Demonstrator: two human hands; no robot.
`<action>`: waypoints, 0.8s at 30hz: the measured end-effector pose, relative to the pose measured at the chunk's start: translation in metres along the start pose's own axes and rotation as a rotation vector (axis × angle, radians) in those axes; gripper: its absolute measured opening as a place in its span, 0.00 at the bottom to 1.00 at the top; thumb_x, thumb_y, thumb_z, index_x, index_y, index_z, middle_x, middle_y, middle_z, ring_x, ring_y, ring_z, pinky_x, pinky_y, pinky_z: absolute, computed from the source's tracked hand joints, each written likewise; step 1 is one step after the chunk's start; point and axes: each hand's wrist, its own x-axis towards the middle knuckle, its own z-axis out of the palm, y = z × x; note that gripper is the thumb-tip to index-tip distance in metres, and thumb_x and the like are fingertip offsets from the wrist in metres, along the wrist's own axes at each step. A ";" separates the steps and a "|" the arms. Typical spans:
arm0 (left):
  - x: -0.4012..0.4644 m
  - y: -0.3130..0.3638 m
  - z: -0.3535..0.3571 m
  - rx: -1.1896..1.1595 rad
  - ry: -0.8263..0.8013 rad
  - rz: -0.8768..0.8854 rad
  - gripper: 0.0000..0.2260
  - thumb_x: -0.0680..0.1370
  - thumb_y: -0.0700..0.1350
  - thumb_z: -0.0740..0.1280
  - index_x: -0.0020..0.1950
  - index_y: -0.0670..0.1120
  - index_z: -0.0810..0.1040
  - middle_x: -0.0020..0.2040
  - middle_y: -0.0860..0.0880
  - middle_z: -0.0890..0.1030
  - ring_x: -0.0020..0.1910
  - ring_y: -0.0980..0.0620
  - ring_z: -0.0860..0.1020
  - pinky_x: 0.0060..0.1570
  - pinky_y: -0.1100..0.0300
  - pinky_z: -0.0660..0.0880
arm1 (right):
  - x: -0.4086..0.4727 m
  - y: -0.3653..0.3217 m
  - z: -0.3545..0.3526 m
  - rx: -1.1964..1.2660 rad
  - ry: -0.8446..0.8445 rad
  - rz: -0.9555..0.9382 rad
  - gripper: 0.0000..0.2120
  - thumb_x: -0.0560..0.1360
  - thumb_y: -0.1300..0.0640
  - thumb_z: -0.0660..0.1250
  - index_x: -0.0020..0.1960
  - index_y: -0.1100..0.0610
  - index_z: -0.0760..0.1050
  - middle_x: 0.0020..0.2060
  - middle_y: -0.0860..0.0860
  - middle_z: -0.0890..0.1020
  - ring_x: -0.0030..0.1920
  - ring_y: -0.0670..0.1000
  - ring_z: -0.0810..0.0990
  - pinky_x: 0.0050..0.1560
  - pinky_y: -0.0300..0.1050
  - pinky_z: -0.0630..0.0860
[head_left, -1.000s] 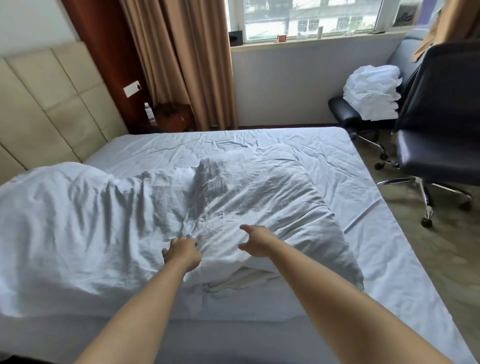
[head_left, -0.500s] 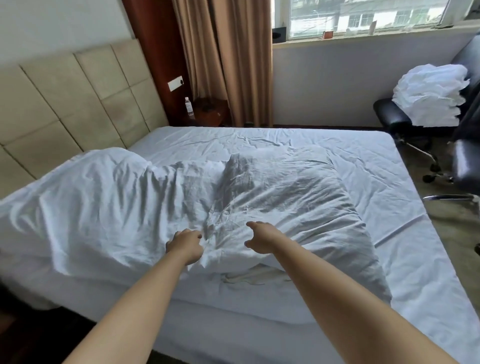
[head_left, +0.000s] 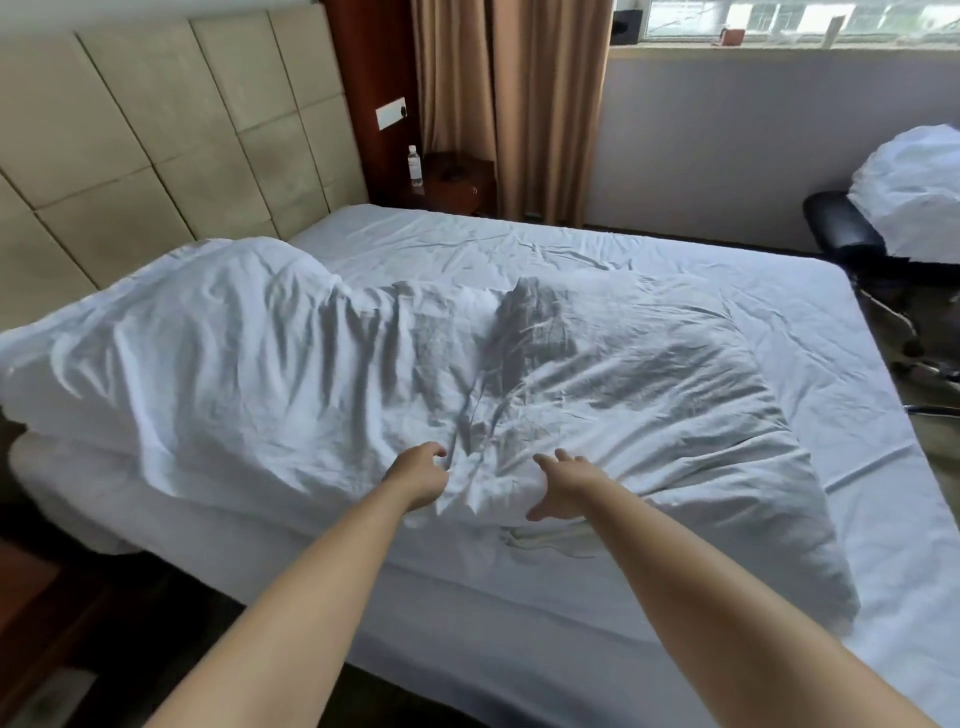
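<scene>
The bed (head_left: 571, 249) filled most of the view. It wore a creased white sheet, and its head stood against the padded beige headboard (head_left: 156, 156) at the left. Across its near half lay the white duvet (head_left: 260, 364), rumpled. The duvet's long axis ran along the bed's near edge. One puffed end pointed to the headboard, and the other, greyer end pointed toward the foot at the right. Its near border sat just inside the mattress edge, where a strip of yellowed fabric showed beneath.

Brown curtains (head_left: 509, 104) hung behind the far corner. A black chair (head_left: 841, 228) stood well apart at the right, and a pile of white linen (head_left: 914, 187) rested on it. A dark nightstand (head_left: 457, 182) sat between headboard and curtains, with a small water bottle (head_left: 414, 166) just beside it.

The person's left hand (head_left: 418, 475) had its fingers curled into a bunched fold at the middle of the duvet's near border, and creases radiated from that grasp. The right hand (head_left: 566, 480) lay near it on the same border. Its fingers were spread and straight, gripping nothing.
</scene>
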 end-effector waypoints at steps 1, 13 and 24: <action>0.002 0.000 0.008 -0.036 -0.036 -0.002 0.22 0.78 0.40 0.60 0.72 0.46 0.67 0.73 0.44 0.67 0.69 0.46 0.69 0.62 0.58 0.68 | 0.000 0.004 0.008 -0.012 -0.012 0.023 0.48 0.68 0.39 0.72 0.77 0.48 0.48 0.77 0.54 0.51 0.76 0.60 0.53 0.72 0.57 0.60; 0.015 0.060 0.123 0.610 -0.108 0.221 0.41 0.74 0.40 0.67 0.77 0.58 0.45 0.78 0.49 0.38 0.77 0.45 0.41 0.74 0.43 0.49 | -0.001 0.108 0.062 -0.256 0.125 0.140 0.60 0.66 0.41 0.75 0.76 0.48 0.31 0.76 0.60 0.38 0.76 0.63 0.39 0.72 0.67 0.46; 0.041 0.094 0.176 0.892 -0.014 0.323 0.38 0.78 0.38 0.61 0.78 0.53 0.39 0.78 0.48 0.35 0.77 0.42 0.38 0.69 0.31 0.49 | 0.021 0.155 0.083 -0.091 0.557 0.063 0.29 0.47 0.73 0.75 0.49 0.66 0.81 0.20 0.60 0.74 0.19 0.58 0.74 0.23 0.45 0.73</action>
